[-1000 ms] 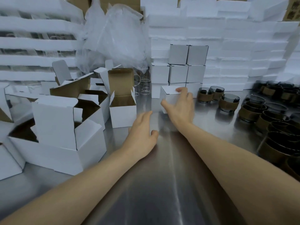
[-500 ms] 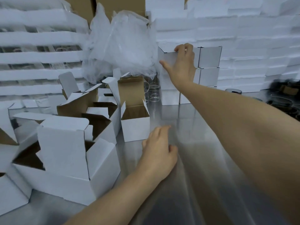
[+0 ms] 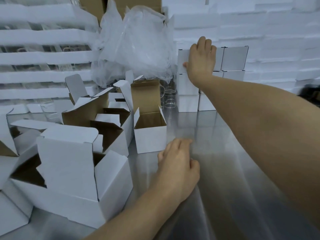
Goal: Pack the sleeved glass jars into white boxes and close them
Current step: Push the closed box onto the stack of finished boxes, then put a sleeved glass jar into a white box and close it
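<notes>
My right hand (image 3: 201,61) grips a closed white box (image 3: 183,59) at the top left of a stack of closed white boxes (image 3: 233,58) at the back of the steel table; fingers hook over its top, thumb on its front. My left hand (image 3: 178,166) hovers low over the table (image 3: 225,170) with loosely bent fingers, holding nothing. An open white box (image 3: 150,134) with its brown inside showing stands just left of that hand. A dark blur at the right edge may be the sleeved jars (image 3: 311,94).
Several open, unfilled white boxes (image 3: 69,170) crowd the left side of the table. Crumpled clear plastic (image 3: 135,45) lies behind them, with bare glass cylinders (image 3: 170,99) beneath it. White foam trays (image 3: 43,56) are stacked along the back and right.
My right hand lifted the closed box from the table up onto the top of the stack. My left hand drew back toward me. The view shifted left, so the jars slid out of sight.
</notes>
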Action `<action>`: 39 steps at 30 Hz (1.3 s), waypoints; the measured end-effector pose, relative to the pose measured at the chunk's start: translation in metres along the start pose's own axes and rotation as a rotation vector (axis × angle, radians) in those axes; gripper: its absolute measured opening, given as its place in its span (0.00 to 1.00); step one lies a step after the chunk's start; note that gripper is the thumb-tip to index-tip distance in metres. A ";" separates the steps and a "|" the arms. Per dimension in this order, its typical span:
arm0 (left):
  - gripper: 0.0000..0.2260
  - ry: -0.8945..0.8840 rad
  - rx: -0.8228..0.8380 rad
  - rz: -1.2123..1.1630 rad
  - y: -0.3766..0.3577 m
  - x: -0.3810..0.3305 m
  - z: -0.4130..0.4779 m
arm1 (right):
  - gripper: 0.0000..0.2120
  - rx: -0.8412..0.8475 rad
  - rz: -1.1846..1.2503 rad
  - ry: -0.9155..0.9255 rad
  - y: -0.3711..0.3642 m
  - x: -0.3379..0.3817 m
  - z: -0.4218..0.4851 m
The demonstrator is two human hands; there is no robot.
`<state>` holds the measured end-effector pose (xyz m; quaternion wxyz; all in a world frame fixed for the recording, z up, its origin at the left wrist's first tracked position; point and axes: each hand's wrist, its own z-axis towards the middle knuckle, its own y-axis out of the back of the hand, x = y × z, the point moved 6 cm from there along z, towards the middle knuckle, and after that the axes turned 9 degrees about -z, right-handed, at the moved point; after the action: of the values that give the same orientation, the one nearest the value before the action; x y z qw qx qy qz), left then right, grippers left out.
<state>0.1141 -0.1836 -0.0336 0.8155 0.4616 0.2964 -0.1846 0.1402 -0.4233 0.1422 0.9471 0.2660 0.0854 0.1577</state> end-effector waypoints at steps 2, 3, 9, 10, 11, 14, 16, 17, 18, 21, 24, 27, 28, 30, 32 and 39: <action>0.20 -0.012 -0.004 0.003 0.001 0.000 0.000 | 0.16 0.003 -0.001 -0.004 0.000 -0.002 -0.006; 0.20 -0.019 -0.006 -0.001 0.001 -0.001 0.000 | 0.18 -0.005 0.038 -0.018 0.001 -0.003 -0.014; 0.21 -0.040 -0.012 -0.024 0.006 -0.003 0.001 | 0.32 0.158 0.461 -0.074 0.016 -0.005 -0.132; 0.22 -0.054 -0.028 -0.019 0.006 -0.005 0.001 | 0.33 0.238 0.494 -0.064 0.018 -0.008 -0.155; 0.24 -0.070 -0.051 -0.027 0.008 -0.008 0.001 | 0.34 0.324 0.518 -0.051 0.021 -0.011 -0.176; 0.35 -0.039 -0.177 -0.192 0.020 -0.009 0.000 | 0.32 0.513 0.595 -0.001 0.039 -0.024 -0.216; 0.37 0.082 -0.284 -0.357 0.030 0.001 -0.001 | 0.27 0.568 0.690 0.034 0.058 -0.035 -0.235; 0.36 0.144 -0.325 -0.397 0.034 0.006 -0.002 | 0.26 0.582 0.737 0.052 0.067 -0.041 -0.243; 0.34 0.187 -0.339 -0.396 0.036 0.009 -0.003 | 0.24 0.592 0.787 0.052 0.075 -0.049 -0.250; 0.27 0.132 -0.315 -0.247 0.037 -0.003 -0.006 | 0.20 0.610 0.944 -0.075 0.091 -0.067 -0.256; 0.19 -0.069 -0.239 -0.111 0.029 -0.025 -0.012 | 0.17 0.578 1.134 -0.169 0.101 -0.069 -0.248; 0.14 -0.253 -0.321 -0.077 0.034 -0.043 -0.022 | 0.17 0.513 1.201 -0.113 0.112 -0.067 -0.246; 0.13 -0.297 -0.422 -0.041 0.041 -0.046 -0.025 | 0.17 0.509 1.198 -0.108 0.112 -0.067 -0.246; 0.14 -0.257 -0.615 0.040 0.051 -0.043 -0.029 | 0.17 0.511 1.182 -0.110 0.110 -0.067 -0.246; 0.17 -0.098 -0.645 0.062 0.053 -0.031 -0.027 | 0.17 0.523 1.171 -0.114 0.107 -0.067 -0.246; 0.27 0.090 -0.391 -0.057 0.042 -0.010 -0.014 | 0.16 0.561 1.192 -0.023 0.105 -0.063 -0.248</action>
<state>0.1267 -0.1499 -0.0056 0.8700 0.2936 0.3757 -0.1256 -0.0063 -0.2416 -0.0062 0.5932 0.5060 -0.0487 0.6243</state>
